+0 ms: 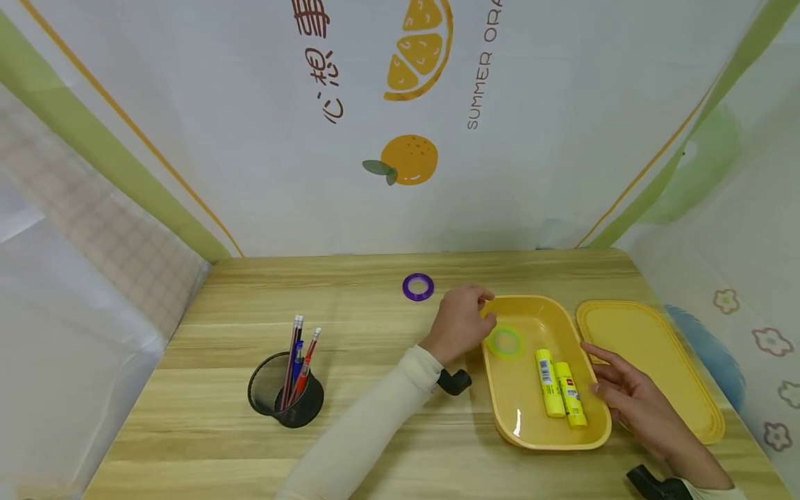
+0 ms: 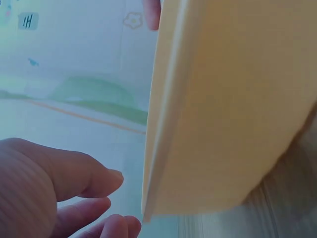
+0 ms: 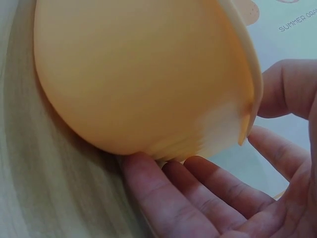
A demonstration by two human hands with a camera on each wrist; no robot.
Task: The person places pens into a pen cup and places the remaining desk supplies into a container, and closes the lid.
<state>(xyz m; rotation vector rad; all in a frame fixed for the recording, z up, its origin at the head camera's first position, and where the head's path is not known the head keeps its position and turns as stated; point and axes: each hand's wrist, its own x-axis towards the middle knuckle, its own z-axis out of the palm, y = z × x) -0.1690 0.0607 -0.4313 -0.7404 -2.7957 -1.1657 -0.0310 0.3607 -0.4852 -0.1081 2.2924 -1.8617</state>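
In the head view my left hand (image 1: 461,321) hangs over the left rim of a yellow plastic box (image 1: 515,423), fingers loosely bent with nothing between them. Just beside its fingertips, a light green tape roll (image 1: 505,342) shows blurred inside the box. The left wrist view has this thumb (image 2: 94,173) and fingers apart, near the box wall (image 2: 228,109). On the box's right side, my right hand (image 1: 637,399) touches the outside, thumb at the rim. Its relaxed fingers (image 3: 168,198) rest along the outer wall (image 3: 133,79). Two yellow glue sticks (image 1: 550,383) lie in the box.
A yellow lid (image 1: 650,361) lies right of the box, partly behind my right hand. Further back is a purple tape roll (image 1: 418,286). At the left stands a black mesh pen holder (image 1: 306,406) with several pencils and pens. A printed curtain (image 1: 281,201) rises behind the table.
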